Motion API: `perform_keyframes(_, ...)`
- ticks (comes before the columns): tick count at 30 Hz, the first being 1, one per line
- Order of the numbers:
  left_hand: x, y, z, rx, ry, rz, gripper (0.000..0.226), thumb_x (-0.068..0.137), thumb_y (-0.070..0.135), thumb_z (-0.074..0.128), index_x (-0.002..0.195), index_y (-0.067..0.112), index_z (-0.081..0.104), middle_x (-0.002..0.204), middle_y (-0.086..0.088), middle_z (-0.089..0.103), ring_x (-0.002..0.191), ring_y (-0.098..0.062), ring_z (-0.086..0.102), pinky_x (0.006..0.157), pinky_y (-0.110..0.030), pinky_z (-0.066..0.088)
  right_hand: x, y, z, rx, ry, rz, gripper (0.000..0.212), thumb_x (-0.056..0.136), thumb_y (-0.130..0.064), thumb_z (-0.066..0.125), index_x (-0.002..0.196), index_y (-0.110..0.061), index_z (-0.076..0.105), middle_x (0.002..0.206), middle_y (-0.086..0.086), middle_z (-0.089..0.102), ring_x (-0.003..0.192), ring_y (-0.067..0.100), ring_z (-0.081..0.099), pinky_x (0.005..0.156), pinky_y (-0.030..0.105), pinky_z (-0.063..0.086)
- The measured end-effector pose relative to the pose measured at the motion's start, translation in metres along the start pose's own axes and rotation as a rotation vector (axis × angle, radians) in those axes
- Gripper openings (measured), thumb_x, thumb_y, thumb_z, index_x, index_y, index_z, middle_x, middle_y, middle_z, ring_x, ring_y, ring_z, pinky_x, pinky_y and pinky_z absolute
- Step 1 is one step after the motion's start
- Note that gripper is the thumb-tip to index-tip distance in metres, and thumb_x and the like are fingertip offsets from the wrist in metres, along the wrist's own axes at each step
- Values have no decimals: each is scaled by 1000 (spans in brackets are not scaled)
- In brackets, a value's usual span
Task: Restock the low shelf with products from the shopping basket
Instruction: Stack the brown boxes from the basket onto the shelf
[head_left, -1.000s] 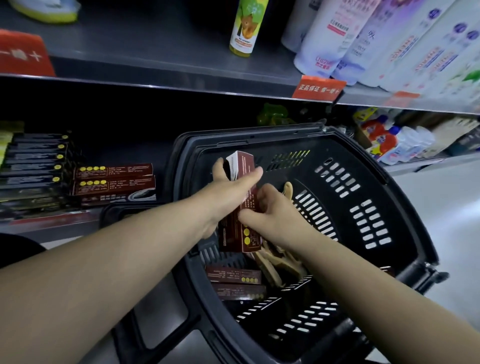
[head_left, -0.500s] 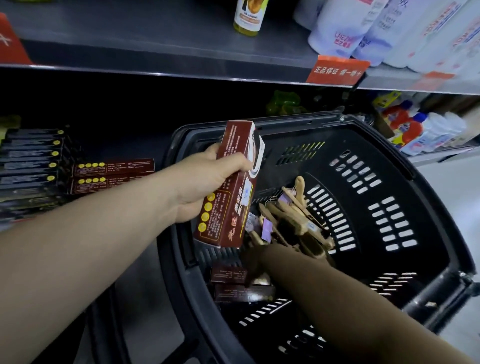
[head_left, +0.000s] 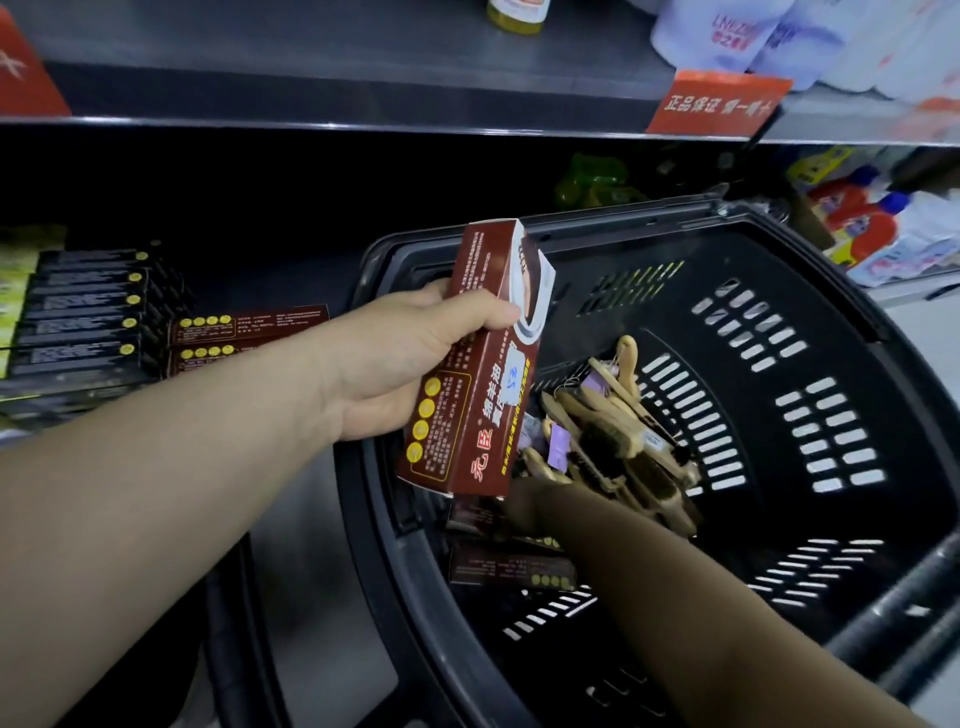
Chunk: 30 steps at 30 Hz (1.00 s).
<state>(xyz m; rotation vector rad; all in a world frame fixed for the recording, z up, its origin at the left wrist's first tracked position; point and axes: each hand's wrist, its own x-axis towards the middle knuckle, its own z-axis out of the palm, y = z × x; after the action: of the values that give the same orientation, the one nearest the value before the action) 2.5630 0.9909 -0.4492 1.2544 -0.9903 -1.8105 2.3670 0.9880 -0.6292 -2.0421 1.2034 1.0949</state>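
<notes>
While the left hand (head_left: 410, 364) grips a long maroon box (head_left: 470, 374) above the near-left rim of the black shopping basket (head_left: 779, 249), the right hand (head_left: 524, 501) is down inside the basket in deep shadow. The 2 hands are apart, the left one higher. The left thumb lies across the box's upper front and the fingers wrap round behind it. The box's long axis stands nearly upright, tilted a little, with its upper end pointing up and slightly right toward the underside of the upper shelf (head_left: 363, 122) and its lower end pointing down into the basket. A row of yellow round marks runs along its lower left edge and a small white sticker sits on the front face.

The right hand sits just under the lower end of the held box, beside a pile of wooden brushes (head_left: 628, 447); whether its fingers have closed on anything cannot be told. More maroon boxes (head_left: 511, 566) lie flat on the basket floor next to it.

On the low shelf (head_left: 291, 280) to the left, matching maroon boxes (head_left: 249, 332) lie flat with their long axes running left to right, just beside a stack of dark boxes (head_left: 88, 312). An orange price tag (head_left: 717, 104) hangs from the upper shelf's edge.
</notes>
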Motion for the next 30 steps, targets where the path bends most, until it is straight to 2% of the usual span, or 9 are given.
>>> perform_keyframes(3, -2, 4, 2, -48, -42, -19, 32, 80, 27, 68, 112, 20, 65, 93, -3, 74, 81, -16, 70, 79, -39, 58, -21, 20, -25, 156, 14, -63, 45, 93, -27, 54, 134, -9, 46, 136, 15, 50, 127, 29, 45, 104, 31, 35)
perform_keyframes(6, -4, 7, 8, -126, -87, -76, 29, 73, 29, 69, 100, 21, 68, 89, -7, 75, 76, -19, 72, 65, -33, 58, -67, 48, -62, 337, 151, 12, 41, 91, -37, 54, 120, -10, 55, 121, 7, 56, 124, 24, 46, 98, 28, 37)
perform_keyframes(8, -3, 9, 14, -139, -33, -72, 23, 83, 26, 63, 106, 20, 65, 92, -9, 74, 80, -21, 71, 69, -34, 57, -100, 62, -79, 568, 277, 26, 33, 91, -34, 55, 111, -8, 59, 92, 0, 61, 95, 12, 62, 79, 20, 43)
perform_keyframes(10, -3, 10, 19, -153, 38, -76, 27, 88, 25, 60, 114, 18, 59, 99, -13, 72, 88, -25, 69, 76, -39, 55, -134, 63, -90, 879, 407, 12, 29, 90, -30, 58, 107, -7, 61, 81, -3, 66, 70, 3, 65, 64, 17, 49)
perform_keyframes(14, -8, 6, 34, -158, 88, -89, 26, 89, 26, 60, 114, 20, 55, 101, -13, 71, 90, -27, 68, 75, -41, 54, -188, 40, -95, 1247, 668, -24, 25, 89, -33, 56, 104, -14, 62, 89, -4, 72, 76, 6, 69, 63, 21, 53)
perform_keyframes(19, -17, -2, 54, -159, 89, -114, 34, 86, 38, 61, 115, 21, 53, 91, -4, 73, 81, -20, 70, 65, -34, 53, -219, -4, -101, 1192, 797, 31, 44, 81, -55, 59, 103, -17, 50, 94, 0, 70, 82, 15, 70, 75, 33, 57)
perform_keyframes(23, -23, -2, 59, -195, 126, -126, 69, 81, 55, 58, 136, 17, 39, 102, -8, 70, 86, -23, 70, 66, -38, 57, -232, -15, -99, 1314, 740, 46, 52, 83, -59, 54, 116, -20, 45, 100, 1, 69, 86, 17, 70, 82, 40, 56)
perform_keyframes(27, -31, 1, 65, -143, 86, -140, 108, 49, 76, 60, 136, 15, 39, 108, -8, 69, 91, -24, 69, 73, -41, 56, -232, -24, -96, 1340, 690, 59, 72, 75, -63, 61, 124, -17, 37, 110, 2, 64, 97, 17, 66, 89, 40, 53)
perform_keyframes(30, -36, 0, 67, -113, 33, -131, 119, 38, 80, 63, 136, 17, 39, 111, -8, 68, 97, -26, 67, 86, -47, 53, -223, -34, -98, 1203, 675, 154, 104, 58, -84, 47, 134, -13, 37, 131, 6, 52, 125, 27, 48, 103, 45, 41)
